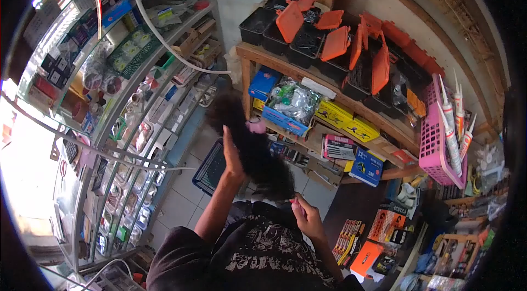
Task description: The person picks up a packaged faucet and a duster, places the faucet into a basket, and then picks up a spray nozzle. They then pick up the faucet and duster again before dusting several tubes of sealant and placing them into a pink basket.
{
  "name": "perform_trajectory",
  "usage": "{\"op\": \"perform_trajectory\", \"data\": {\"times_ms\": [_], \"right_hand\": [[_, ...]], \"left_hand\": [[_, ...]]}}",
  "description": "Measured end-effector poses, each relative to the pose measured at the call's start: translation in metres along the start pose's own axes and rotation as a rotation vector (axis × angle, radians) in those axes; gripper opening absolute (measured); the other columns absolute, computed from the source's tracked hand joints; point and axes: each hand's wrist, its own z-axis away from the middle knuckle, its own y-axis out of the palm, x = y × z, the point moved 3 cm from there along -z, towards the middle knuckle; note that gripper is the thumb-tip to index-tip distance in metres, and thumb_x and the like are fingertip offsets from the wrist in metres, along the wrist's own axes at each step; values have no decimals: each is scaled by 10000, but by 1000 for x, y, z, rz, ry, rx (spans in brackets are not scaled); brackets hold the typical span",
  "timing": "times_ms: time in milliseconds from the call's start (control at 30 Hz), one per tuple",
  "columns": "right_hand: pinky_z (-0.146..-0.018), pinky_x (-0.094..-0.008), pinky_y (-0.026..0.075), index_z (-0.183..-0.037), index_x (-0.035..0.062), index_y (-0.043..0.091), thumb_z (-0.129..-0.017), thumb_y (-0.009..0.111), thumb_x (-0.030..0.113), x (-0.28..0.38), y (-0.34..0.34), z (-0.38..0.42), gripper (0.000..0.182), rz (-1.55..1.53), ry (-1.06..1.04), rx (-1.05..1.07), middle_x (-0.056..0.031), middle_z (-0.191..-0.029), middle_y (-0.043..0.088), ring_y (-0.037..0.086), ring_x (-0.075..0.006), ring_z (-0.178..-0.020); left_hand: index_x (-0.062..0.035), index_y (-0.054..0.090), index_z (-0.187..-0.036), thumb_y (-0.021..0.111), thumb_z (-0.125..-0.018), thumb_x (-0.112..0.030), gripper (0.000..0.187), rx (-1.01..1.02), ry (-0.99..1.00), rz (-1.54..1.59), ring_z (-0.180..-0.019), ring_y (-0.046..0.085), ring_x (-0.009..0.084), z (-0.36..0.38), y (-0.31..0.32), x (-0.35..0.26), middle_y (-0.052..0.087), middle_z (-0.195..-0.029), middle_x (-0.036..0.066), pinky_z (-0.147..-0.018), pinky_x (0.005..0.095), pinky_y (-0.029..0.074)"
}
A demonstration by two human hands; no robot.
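A bushy black feather duster hangs slantwise in front of my body. Its lower right end meets my right hand, whose fingers are closed around what looks like the duster's short pinkish handle. My left hand lies along the left side of the dark feathers, fingers stretched upward and palm turned toward them. Part of that hand's inner side is hidden by the feathers. Behind the duster, a dark blue plastic basket stands on the tiled floor.
Glass display shelves with small packaged goods curve along the left. A wooden shelf holds black boxes with orange lids. At right are a pink basket with sealant tubes and orange packages. White cables hang at left.
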Motion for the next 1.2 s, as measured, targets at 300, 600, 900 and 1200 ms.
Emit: {"op": "perform_trajectory", "data": {"times_ms": [300,600,900,1200], "right_hand": [[-597,-236,437,-1244,-42,522,-945,539,195,18,11,-29,382,3,-165,-196,-38,-811,611,521,-75,-668],[-580,-210,397,-1311,-43,465,-969,514,222,2,-10,-12,436,-306,121,-86,-31,-795,570,463,-43,-674],[-640,-232,437,-1285,-38,497,-961,530,228,2,-9,-14,421,-273,174,48,-41,-849,606,504,-72,-735],[-599,-219,403,-1278,-35,504,-960,537,241,-5,-8,-3,422,-253,150,77,14,-796,562,456,-48,-694]], "left_hand": [[-84,448,-1320,422,-954,-472,534,134,-256,254,-1073,564,232,5,-9,65,535,-1262,87,-977,406,424],[-49,352,-1323,543,-944,-303,494,141,-144,-773,-810,597,124,13,-42,42,567,-1049,63,-476,233,462],[-33,305,-1402,669,-866,-319,709,451,8,-917,-1113,468,149,14,-50,28,476,-1208,23,-959,304,403],[-58,527,-975,683,-853,-358,359,305,15,-943,-728,491,64,13,-58,-2,521,-838,-37,-671,249,432]]}}
